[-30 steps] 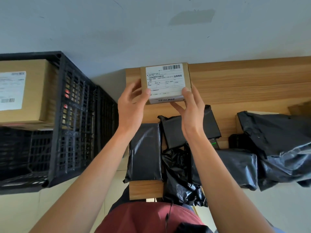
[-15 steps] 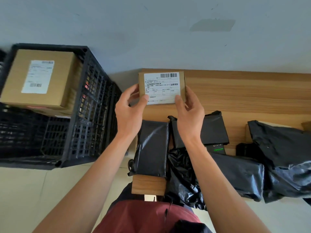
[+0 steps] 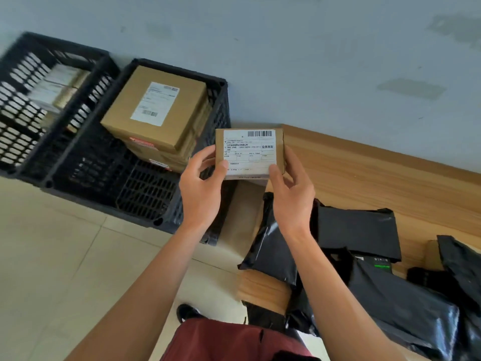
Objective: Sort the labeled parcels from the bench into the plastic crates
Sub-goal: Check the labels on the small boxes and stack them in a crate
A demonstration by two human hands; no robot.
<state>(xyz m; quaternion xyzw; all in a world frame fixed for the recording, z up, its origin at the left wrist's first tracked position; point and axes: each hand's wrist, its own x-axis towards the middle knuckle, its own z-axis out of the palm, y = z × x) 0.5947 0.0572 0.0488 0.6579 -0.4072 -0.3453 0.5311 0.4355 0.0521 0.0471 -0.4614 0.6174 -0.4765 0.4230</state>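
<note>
Both hands on one small cardboard parcel [image 3: 253, 155], held in the air between the near crate and the left end of the wooden bench [image 3: 364, 178]. Not resting on anything.

Left hand [image 3: 201, 188]: thumb pressed on the lower-left corner of the label face, fingers curled behind the left edge. Right hand [image 3: 292, 196]: thumb on the lower-right corner of the label, fingers wrapped round the right side. Both grips are closed on the parcel.

Orientation: white shipping label [image 3: 250, 152] faces the camera, barcode at the top right, text reads upright. Long axis runs left-right in view, roughly level, top edge tipped slightly away.

Two black plastic crates on the tiled floor [image 3: 52, 256], side by side against the grey wall [image 3: 286, 48]. Near crate [image 3: 145, 201] holds a stack of cardboard boxes; top box [image 3: 156, 110] is label up and rotated clockwise. Far crate [image 3: 18, 110] at the left edge holds pale flat items, too blurred to identify.

Bench: several black poly mailers [image 3: 359, 230] lying overlapped at its left end, one hanging over the near edge. A dark device with green markings [image 3: 374, 264] sits partly covered among them.

Red garment [image 3: 234, 342] and a dark shoe [image 3: 187, 312] at bottom of view.
</note>
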